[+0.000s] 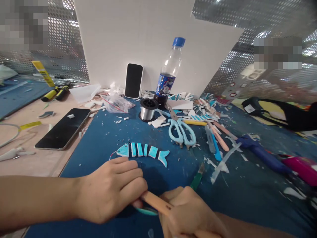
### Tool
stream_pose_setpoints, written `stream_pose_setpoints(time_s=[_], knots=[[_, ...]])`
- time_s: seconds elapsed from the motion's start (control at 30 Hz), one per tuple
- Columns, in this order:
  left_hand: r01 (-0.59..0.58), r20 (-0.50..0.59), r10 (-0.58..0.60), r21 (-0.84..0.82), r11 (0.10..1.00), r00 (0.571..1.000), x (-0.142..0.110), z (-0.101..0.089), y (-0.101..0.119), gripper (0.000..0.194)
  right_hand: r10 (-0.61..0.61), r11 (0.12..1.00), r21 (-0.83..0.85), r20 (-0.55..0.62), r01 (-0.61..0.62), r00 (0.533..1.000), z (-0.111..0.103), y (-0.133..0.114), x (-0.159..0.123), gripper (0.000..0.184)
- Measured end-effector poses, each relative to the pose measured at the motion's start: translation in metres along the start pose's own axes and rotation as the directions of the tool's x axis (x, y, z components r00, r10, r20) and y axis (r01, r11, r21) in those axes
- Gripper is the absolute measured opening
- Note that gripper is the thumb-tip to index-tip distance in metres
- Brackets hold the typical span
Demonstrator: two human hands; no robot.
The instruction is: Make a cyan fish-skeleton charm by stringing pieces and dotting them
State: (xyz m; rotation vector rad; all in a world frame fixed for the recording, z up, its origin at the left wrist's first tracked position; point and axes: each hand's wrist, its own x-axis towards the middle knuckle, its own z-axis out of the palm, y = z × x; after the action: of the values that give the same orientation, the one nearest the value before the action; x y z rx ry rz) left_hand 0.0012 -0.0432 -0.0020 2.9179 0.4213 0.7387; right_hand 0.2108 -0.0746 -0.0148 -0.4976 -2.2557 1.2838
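Head view: I see the wooden stick point(156, 202) low on the blue desk point(247, 185) — my left hand point(111, 191) and right hand point(190, 215) both clamped on it; fish cutout point(143, 152) just beyond, scissors point(182, 130) farther.

Left forearm enters from the left edge, lying low and level. Left hand point(111, 190) palm down, fingers curled, tips pinching. Right hand point(190, 213) comes up from the bottom edge, closed in a fist-like grip, knuckles up. Hands nearly touching, both bare.
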Motion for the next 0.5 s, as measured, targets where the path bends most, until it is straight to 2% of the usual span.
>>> stream_pose_setpoints(time_s=[0.1, 0.17, 0.23, 0.33, 0.43, 0.5], knots=[[0.005, -0.072, -0.008, -0.047, 0.999, 0.997, -0.004, -0.004, -0.003, 0.034, 0.028, 0.998, -0.061, -0.037, -0.031, 0.999, -0.005, -0.004, -0.006, 0.051], [0.094, -0.172, -0.109, -0.096, 0.991, 0.979, -0.008, -0.007, -0.008, 0.031, 0.032, 0.995, -0.089, -0.074, -0.039, 0.997, -0.011, -0.007, -0.011, 0.049], [0.161, -0.212, -0.18, -0.102, 0.982, 0.961, -0.011, -0.007, -0.013, 0.028, 0.017, 0.986, -0.163, -0.139, -0.04, 0.99, -0.015, -0.009, -0.014, 0.046], [0.06, -0.193, -0.093, -0.167, 0.984, 0.977, -0.012, -0.006, -0.015, 0.029, -0.074, 0.914, -0.405, -0.187, -0.008, 0.98, -0.016, -0.011, -0.012, 0.04], [-0.04, -0.164, 0.002, -0.228, 0.973, 0.987, -0.012, -0.005, -0.013, 0.028, -0.152, 0.775, -0.629, -0.103, 0.055, 0.983, -0.016, -0.01, -0.01, 0.035], [-0.083, -0.119, 0.056, -0.232, 0.969, 0.991, -0.012, -0.005, -0.012, 0.029, -0.219, 0.687, -0.718, -0.054, 0.115, 0.974, -0.021, -0.006, -0.008, 0.033]])
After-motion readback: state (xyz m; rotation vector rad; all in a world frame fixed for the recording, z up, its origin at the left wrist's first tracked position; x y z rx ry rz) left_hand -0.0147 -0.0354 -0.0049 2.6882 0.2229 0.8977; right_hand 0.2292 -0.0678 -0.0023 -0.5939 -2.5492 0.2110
